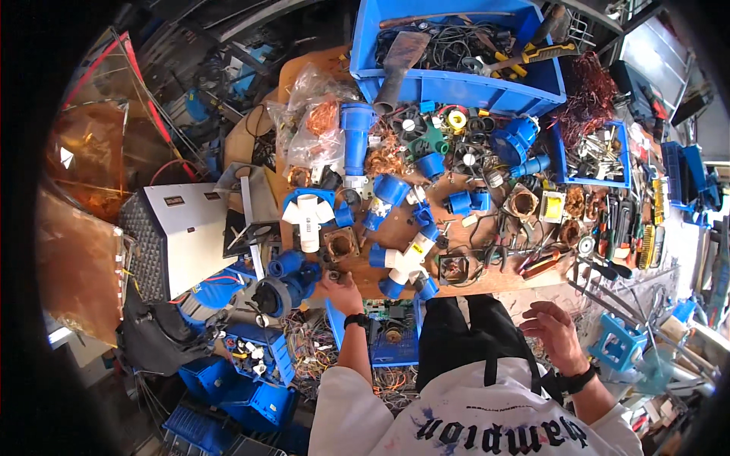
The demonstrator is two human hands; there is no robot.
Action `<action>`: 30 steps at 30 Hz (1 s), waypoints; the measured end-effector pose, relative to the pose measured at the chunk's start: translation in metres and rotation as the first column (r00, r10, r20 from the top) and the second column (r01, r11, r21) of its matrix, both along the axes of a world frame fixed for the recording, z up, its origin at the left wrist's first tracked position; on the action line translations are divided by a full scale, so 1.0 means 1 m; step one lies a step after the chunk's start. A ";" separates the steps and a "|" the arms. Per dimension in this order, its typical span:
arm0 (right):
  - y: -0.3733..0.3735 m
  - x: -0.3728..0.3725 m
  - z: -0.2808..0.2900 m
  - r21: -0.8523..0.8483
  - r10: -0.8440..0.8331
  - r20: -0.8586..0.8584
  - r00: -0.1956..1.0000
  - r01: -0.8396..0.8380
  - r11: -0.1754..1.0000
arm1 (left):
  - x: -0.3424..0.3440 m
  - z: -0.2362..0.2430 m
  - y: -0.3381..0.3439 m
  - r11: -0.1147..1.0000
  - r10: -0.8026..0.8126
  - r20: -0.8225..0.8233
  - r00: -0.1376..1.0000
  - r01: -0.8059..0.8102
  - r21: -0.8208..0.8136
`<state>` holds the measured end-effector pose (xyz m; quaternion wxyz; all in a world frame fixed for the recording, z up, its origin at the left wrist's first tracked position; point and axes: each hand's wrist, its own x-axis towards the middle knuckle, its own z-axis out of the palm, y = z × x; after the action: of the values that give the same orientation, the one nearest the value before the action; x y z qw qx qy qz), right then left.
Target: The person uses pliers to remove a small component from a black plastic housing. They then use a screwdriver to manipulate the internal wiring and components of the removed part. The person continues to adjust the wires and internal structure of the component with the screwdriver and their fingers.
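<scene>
At the wooden table's (487, 289) front edge, the left hand (342, 295) has its fingertips at a small dark piece (334, 275), just beside blue connectors (287, 283); grasped or merely touched, I can't tell. Over to the right hand (557, 336): released, fingers loosely curled! Far side, a big blue bin (487, 95) brims with black cables (456, 47); right of it, a blue tray (597, 183) piled with metal pieces (595, 153). Copper wire (322, 119) fills out a clear bag (306, 148).
</scene>
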<state>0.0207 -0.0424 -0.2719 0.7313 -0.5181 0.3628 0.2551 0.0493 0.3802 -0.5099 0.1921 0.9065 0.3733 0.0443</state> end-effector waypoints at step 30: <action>-0.077 -0.023 0.106 0.157 0.049 0.387 0.921 -0.118 0.981 | -0.004 0.303 -0.189 0.311 0.177 0.601 0.780 0.535 -0.786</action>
<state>-0.0026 -0.1192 -0.1661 0.8195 -0.5057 0.1671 0.2116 0.0449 0.1913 -0.2072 0.7855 0.5988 0.1367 0.0764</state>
